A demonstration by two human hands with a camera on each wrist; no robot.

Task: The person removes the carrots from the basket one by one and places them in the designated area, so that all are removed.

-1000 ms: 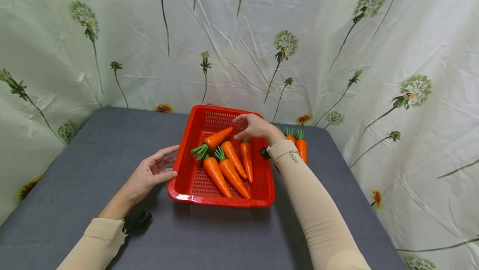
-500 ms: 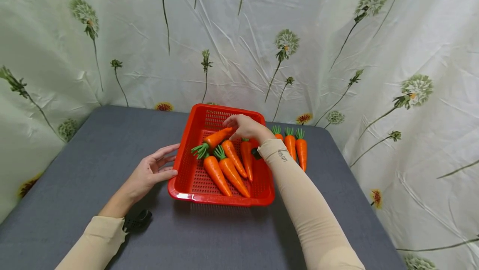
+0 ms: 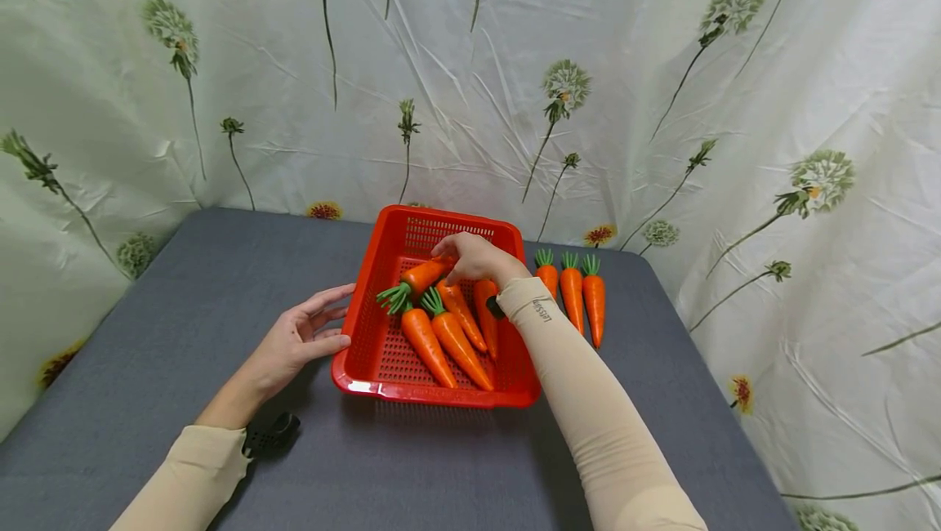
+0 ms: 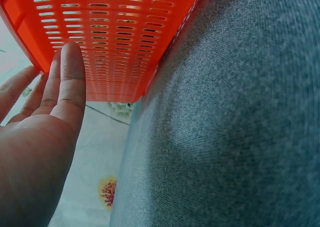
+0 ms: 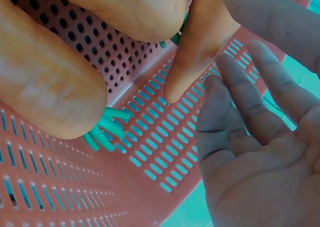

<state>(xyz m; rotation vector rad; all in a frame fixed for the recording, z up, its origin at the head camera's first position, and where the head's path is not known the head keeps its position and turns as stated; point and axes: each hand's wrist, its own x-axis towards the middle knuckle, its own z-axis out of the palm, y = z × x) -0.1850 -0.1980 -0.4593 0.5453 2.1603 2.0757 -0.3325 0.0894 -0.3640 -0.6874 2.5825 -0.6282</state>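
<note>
A red plastic basket holds several orange carrots with green tops. One carrot lies across the others near the back, its leafy end to the left. Around its thin end curl the fingers and thumb of my right hand, reaching in over the back right. In the right wrist view, that hand has fingertips right at the carrot's edge, with the thumb overlapping it. My left hand rests with relaxed fingers against the basket's left side; the left wrist view shows its fingers extended along the slotted wall.
Right of the basket, three carrots lie in a row on the grey table, partly behind the right sleeve. A pale curtain with dandelion prints hangs behind and beside the table.
My right hand has moved left and slightly down onto the thin end of the crosswise carrot. The row on the table shows more fully. My left hand and the basket stay put.
</note>
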